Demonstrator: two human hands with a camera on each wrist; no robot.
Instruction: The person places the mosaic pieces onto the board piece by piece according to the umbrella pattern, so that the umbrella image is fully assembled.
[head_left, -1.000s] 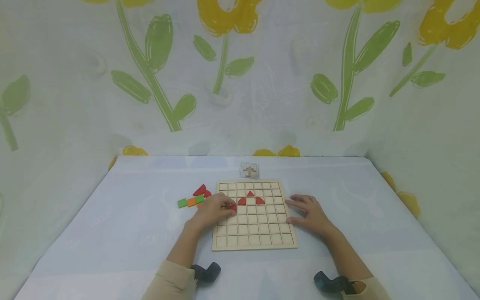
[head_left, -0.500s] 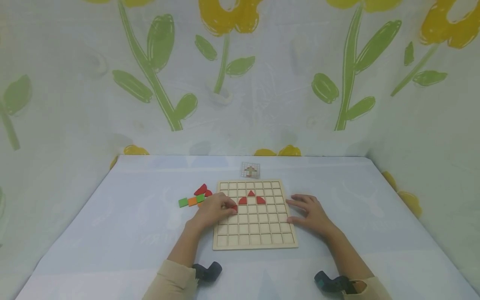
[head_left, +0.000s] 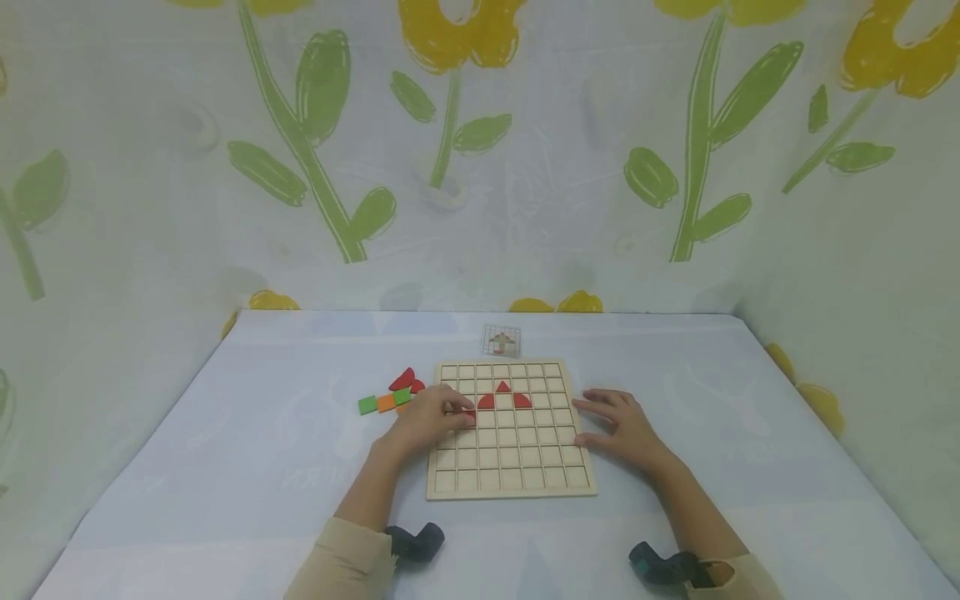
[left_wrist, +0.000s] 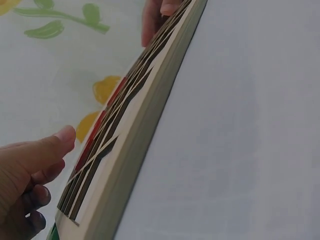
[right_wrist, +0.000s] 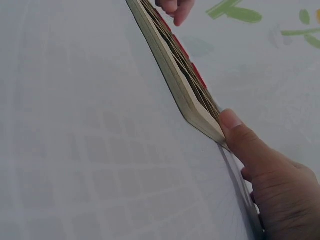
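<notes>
In the head view, my left hand (head_left: 427, 418) reaches over the left side of a wooden grid board (head_left: 510, 479). Its thumb and forefinger pinch a small red piece (head_left: 470, 412), mostly hidden by the fingertips, at a cell near the left edge. Further in on the board lie a red triangle (head_left: 502, 387) and two rounded red pieces, one on the left (head_left: 487, 402) and one on the right (head_left: 522, 402). My right hand (head_left: 618, 425) rests at the board's right edge, fingers spread and extended. In the right wrist view its thumb (right_wrist: 240, 132) touches the board's corner.
Left of the board lie loose green tiles (head_left: 367, 405), an orange tile (head_left: 385, 403) and red pieces (head_left: 402, 379), partly behind the left hand. A small card with a printed grid picture (head_left: 501, 341) lies beyond the board on the white table (head_left: 247, 467).
The left thumb has shifted slightly up over the small red piece, so less of it shows. The right hand has stayed at the board's edge.
</notes>
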